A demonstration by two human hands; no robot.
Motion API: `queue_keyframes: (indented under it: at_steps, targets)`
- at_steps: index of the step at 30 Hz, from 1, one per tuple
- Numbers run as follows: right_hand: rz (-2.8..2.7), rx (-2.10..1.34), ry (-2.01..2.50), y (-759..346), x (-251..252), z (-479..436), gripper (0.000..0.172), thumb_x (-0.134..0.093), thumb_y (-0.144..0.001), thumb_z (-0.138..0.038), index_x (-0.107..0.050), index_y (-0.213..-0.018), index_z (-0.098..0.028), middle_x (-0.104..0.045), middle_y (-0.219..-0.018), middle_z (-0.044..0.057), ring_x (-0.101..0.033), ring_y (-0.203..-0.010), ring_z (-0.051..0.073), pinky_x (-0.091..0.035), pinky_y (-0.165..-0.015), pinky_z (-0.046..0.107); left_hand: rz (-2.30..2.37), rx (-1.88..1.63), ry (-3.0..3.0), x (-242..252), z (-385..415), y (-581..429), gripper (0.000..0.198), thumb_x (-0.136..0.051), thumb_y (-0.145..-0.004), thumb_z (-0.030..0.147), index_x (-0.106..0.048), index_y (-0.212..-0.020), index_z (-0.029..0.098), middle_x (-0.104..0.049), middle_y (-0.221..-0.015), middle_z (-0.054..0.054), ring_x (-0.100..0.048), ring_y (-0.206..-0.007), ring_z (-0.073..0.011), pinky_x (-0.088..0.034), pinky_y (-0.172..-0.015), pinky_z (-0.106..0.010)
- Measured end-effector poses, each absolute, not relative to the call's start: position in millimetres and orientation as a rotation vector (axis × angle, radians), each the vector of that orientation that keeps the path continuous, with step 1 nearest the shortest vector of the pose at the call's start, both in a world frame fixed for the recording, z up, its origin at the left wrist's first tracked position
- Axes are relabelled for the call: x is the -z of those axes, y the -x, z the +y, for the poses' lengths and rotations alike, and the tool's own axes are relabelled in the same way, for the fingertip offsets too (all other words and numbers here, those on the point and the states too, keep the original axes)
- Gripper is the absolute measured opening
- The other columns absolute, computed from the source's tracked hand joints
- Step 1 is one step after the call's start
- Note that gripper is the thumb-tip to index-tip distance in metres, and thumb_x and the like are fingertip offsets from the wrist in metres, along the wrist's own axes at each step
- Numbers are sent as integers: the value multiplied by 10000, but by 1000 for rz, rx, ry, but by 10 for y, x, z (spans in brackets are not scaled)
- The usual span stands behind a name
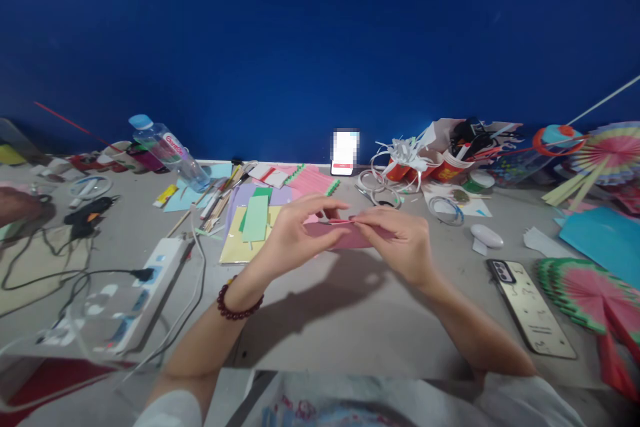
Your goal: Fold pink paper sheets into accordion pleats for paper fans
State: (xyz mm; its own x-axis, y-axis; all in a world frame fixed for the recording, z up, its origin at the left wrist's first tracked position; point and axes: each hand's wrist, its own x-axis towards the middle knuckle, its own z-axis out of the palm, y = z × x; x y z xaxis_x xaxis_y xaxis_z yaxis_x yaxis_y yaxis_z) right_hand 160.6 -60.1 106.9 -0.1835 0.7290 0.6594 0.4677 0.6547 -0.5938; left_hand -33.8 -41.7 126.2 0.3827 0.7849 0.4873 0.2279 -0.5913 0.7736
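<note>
A folded sheet of pink paper (356,240) is raised over the desk in front of me. My right hand (400,240) pinches its upper edge between thumb and fingertips. On the paper's left side is my left hand (295,230), its thumb and index finger spread apart. The left thumb lies along the front of the paper, and whether it presses on it is unclear. Part of the sheet is hidden behind both hands. A dark bead bracelet (240,300) circles my left wrist.
Light green paper pieces (255,219) on a yellow pack (235,247) lie to the left, near a power strip (153,293). A lit phone (345,153) leans on the blue wall. Rightward are another phone (533,310) and a watermelon-coloured paper fan (580,290). Another person's hand (20,205) shows far left.
</note>
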Motion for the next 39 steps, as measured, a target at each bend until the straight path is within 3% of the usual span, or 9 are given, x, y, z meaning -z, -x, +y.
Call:
queue_keyframes:
  at_steps: [4,11,15,21,26,33,39]
  targets:
    - [-1870,-463,1042,-1624,-1090,-602,149,-610,-864,-223,-756,-870,-253,-767,-852,13,-706,-747,174,-558,-707,290,817,-1181,-1999,-1251,-402,324,79,-660,-840,219,-735,-848,192,-684,-799,-41,-608,-746,-130,-481,-656,-240]
    - [-1878,-696,1319,-1775,-1172,-506,164,-643,-826,-326,-774,-813,-229,-763,-790,19,-668,-653,174,-500,-611,275,1004,-1148,-1617,-1225,-265,395,164,-690,-783,288,-668,-680,162,-631,-682,-16,-549,-665,-123,-412,-594,-239]
    - [-1849,-774,1387,-1854,-1159,-427,180,-634,-817,-336,-767,-786,-218,-755,-802,22,-652,-694,176,-485,-640,282,1066,-1155,-1449,-1162,-188,442,269,-721,-747,344,-621,-586,153,-610,-662,-4,-514,-628,-103,-365,-547,-222]
    - [-1753,-947,1336,-1954,-1115,-312,246,-645,-800,-420,-756,-818,-202,-735,-792,36,-646,-728,181,-494,-664,294,1125,-1117,-1307,-1063,-70,508,255,-772,-692,419,-715,-702,171,-638,-673,-2,-530,-624,-108,-366,-540,-221]
    - [-1823,-1010,1302,-2058,-1109,-271,270,-578,-856,-394,-723,-1020,-236,-727,-947,48,-641,-812,182,-499,-715,308,1138,-1010,-1337,-1085,-26,586,301,-726,-738,485,-750,-759,186,-706,-778,-30,-594,-729,-139,-437,-644,-240]
    - [-1820,-877,1434,-2086,-1094,-249,268,-545,-870,-369,-702,-1050,-247,-692,-804,24,-580,-671,155,-425,-609,283,1109,-1008,-1336,-1033,-3,572,357,-701,-746,516,-731,-714,162,-677,-691,-33,-579,-641,-137,-444,-599,-256]
    - [-1760,-1080,1402,-2130,-1095,-185,329,-592,-841,-438,-670,-1083,-230,-657,-674,-1,-582,-635,151,-431,-599,277,1070,-941,-1249,-935,86,575,371,-730,-711,530,-706,-714,160,-643,-633,-16,-555,-569,-115,-446,-565,-236]
